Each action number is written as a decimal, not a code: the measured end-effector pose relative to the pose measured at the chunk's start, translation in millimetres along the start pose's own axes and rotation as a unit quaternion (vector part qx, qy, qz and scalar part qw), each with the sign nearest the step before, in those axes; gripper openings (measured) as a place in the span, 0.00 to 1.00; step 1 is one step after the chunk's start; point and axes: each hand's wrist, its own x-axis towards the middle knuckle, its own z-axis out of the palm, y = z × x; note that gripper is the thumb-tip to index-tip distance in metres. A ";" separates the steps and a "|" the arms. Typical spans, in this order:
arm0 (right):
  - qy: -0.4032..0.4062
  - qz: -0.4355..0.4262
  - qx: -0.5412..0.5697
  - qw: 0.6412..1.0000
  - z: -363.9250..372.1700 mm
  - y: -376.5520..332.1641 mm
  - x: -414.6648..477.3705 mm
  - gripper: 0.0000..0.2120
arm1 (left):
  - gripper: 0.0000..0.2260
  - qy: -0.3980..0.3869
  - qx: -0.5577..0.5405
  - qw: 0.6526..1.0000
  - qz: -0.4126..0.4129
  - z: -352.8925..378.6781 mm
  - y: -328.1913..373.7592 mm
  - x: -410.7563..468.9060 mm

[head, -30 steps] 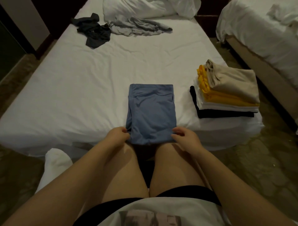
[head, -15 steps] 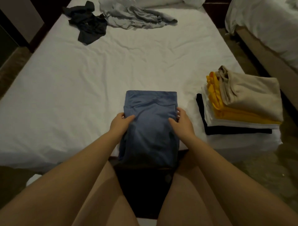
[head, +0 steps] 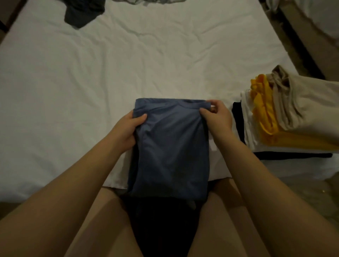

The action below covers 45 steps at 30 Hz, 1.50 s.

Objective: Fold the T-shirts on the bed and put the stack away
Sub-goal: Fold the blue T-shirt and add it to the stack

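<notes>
On the white bed (head: 73, 91), both hands' grip pinches the folded blue T-shirt's (head: 170, 146) seemingly upper corners

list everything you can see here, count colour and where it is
blue T-shirt: 1, blue, folded, near edge of the bed, held at its far corners
stack of folded T-shirts: 1 stack, beige on top, then yellow, white, black at the bottom, near right corner of the bed
dark shirt: 1, dark grey, crumpled, far left of the bed
grey shirt: 1, light grey, far edge, mostly cut off
bed: 1, white sheet, fills the middle
second bed: 1, white sheet, far right, partly seen
floor: mottled brown, lower right
left hand: 1, gripping the blue T-shirt's far left corner
right hand: 1, pinching its far right corner
</notes>
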 end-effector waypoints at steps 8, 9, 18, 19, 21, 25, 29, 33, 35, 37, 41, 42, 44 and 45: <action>-0.044 0.062 0.001 0.997 10.0 22.0 16.0 0.13 | 0.12 0.010 -0.030 0.998 -0.056 -0.5 -4.6 14.6; -0.043 0.059 0.010 0.997 9.6 19.3 18.7 0.13 | 0.10 0.004 -0.043 0.998 -0.051 -0.9 -1.8 17.1; -0.054 0.050 0.024 0.997 12.0 20.6 12.7 0.19 | 0.10 0.029 -0.068 0.996 -0.045 6.2 -3.5 24.2; -0.056 0.050 0.026 0.997 11.2 21.6 7.5 0.21 | 0.12 0.033 -0.058 0.997 -0.047 7.5 -3.9 21.8; -0.054 0.043 0.011 0.998 7.8 21.8 -7.0 0.26 | 0.15 0.030 -0.044 0.998 -0.029 9.4 -7.3 15.2; -0.058 0.044 -0.026 0.997 -2.8 32.8 -53.5 0.30 | 0.18 0.050 -0.003 0.999 0.002 6.0 -22.6 -15.3; -0.053 0.059 -0.040 0.996 -8.4 49.1 -98.9 0.30 | 0.18 0.091 0.063 0.994 0.003 -1.5 -50.5 -54.0; -0.097 0.090 -0.029 0.991 -14.3 60.7 -137.4 0.31 | 0.26 0.108 0.230 0.967 0.011 -15.3 -76.9 -85.0; -0.110 0.085 -0.036 0.990 -17.3 64.3 -154.7 0.33 | 0.33 0.087 0.323 0.942 -0.010 -24.7 -82.9 -95.3; -0.111 0.057 -0.102 0.987 -19.4 66.8 -164.7 0.35 | 0.45 0.038 0.382 0.923 -0.027 -32.2 -85.7 -109.0; -0.130 0.006 -0.229 0.965 -23.7 74.2 -180.4 0.37 | 0.51 -0.042 0.501 0.864 -0.028 -51.6 -101.4 -132.5; -0.134 0.004 -0.279 0.951 -26.6 75.4 -184.5 0.38 | 0.49 -0.036 0.529 0.848 -0.020 -54.3 -104.5 -137.0; -0.127 -0.005 -0.316 0.940 -30.3 74.3 -189.9 0.38 | 0.45 -0.003 0.562 0.827 0.011 -53.8 -103.3 -147.9; -0.133 -0.023 -0.294 0.946 -31.9 72.1 -191.9 0.35 | 0.43 0.012 0.565 0.824 0.028 -50.3 -99.0 -156.6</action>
